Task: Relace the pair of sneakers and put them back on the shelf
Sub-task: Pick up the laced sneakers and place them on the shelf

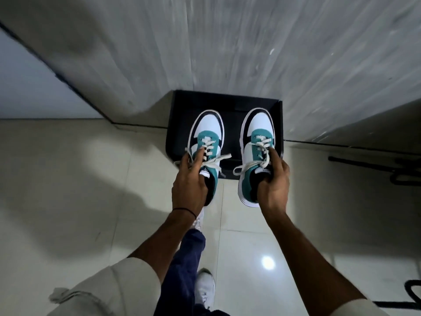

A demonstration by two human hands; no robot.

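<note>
Looking down from the head camera, we see both arms stretched forward, each carrying one sneaker of a teal, white and black pair above a pale tiled floor (79, 179). Our left hand (190, 182) is closed around the rear of the left sneaker (208, 142), thumb on the outer side and fingers curled over the collar and tongue (a thin dark band circles that wrist). Our right hand (274, 181) grips the right sneaker (256, 147) the same way, fingers hooked into the opening near the tongue. Both sneakers are laced, with cream laces (216, 159) tied in loose bows whose ends hang free. Their toes point away from us and lie over an open black box (182, 124) that sits on the floor against a grey, wood-grained vertical panel (227, 42); the heels project toward us past the box's near edge. Whether the soles touch the box we cannot tell. The two sneakers are side by side, near each other but apart. Below the arms we see light sleeves pushed up, a dark blue trouser leg (184, 265) and a white shoe (205, 288) on the foot. A dark cable (364, 161) lies on the floor at right.
</note>
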